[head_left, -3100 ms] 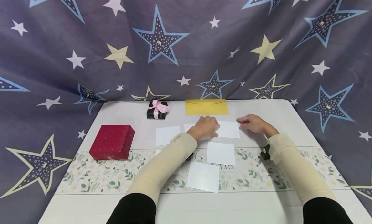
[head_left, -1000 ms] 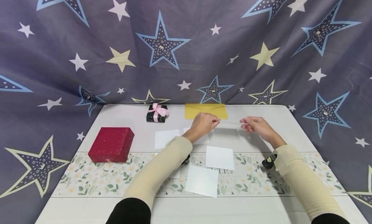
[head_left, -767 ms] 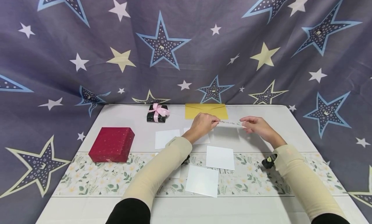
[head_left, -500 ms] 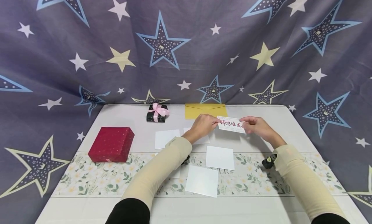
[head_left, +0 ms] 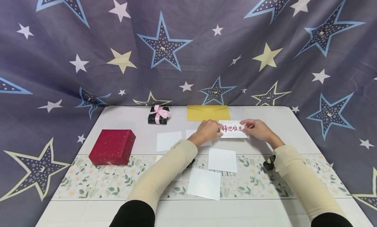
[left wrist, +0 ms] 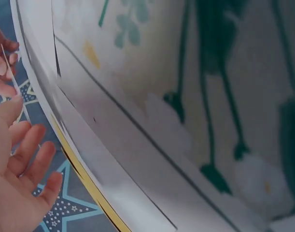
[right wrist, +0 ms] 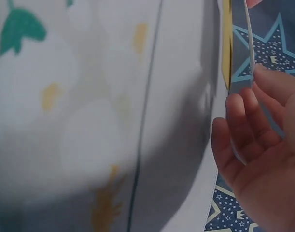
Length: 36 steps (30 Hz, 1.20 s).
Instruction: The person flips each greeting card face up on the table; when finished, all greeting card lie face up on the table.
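A white card point(head_left: 232, 129) with large red handwritten-style characters lies between my two hands, lettered side up. My left hand point(head_left: 208, 132) pinches its left edge between thumb and finger. At the opposite edge, my right hand point(head_left: 258, 130) pinches it too. In the left wrist view the card point(left wrist: 10, 70) shows as a thin edge at the left hand's fingertips, the other fingers spread loosely. The right wrist view likewise shows the card point(right wrist: 250, 41) edge-on at the right hand's point(right wrist: 268, 130) thumb and finger. Below, several blank white cards lie about, including one near the front point(head_left: 204, 183).
A yellow envelope point(head_left: 208, 113) lies at the table's back edge. Left of it sits a black gift box point(head_left: 153, 118) with a pink bow. A red box point(head_left: 110, 146) stands at the left. One blank card point(head_left: 178, 178) is partly covered by the left forearm.
The card lay blank side up on the table; both hands have lifted it and turned it over, so red lettering shows. Since half a second ago, it has come down slightly.
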Tool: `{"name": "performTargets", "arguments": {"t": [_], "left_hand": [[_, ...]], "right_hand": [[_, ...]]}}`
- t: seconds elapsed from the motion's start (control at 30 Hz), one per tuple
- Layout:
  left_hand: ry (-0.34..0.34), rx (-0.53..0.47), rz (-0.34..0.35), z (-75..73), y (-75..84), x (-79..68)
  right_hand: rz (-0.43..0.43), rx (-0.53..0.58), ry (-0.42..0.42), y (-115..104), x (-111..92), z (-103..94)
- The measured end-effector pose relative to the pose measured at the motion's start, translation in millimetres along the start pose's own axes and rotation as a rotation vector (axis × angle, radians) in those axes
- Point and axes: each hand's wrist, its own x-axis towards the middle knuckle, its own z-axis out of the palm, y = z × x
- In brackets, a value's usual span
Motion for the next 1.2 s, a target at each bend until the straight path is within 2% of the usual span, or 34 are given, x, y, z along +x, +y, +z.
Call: {"name": "performTargets", "arguments": {"t": [0.1, 0.23, 0.63, 0.97, 1.2], "left_hand": [[-0.041, 0.013, -0.011, 1.2, 3.5, -1.5], [-0.066, 0.029, -0.015, 3.7, 6.1, -3.8], [-0.111, 0.06, -0.022, 6.5, 12.3, -5.3], [-0.154, 0.102, -0.054, 7.5, 17.4, -2.8], [-0.164, 0.105, -0.05, 9.9, 14.8, -1.5]], "right_hand": [[-0.014, -0.08, -0.017, 3, 1, 4.2], [-0.019, -0.127, -0.042, 6, 1, 9.2], [0.05, -0.178, -0.091, 5, 5, 13.1], [0.047, -0.242, -0.082, 3, 7, 14.9], [0.054, -0.248, -0.083, 2, 5, 15.6]]}}
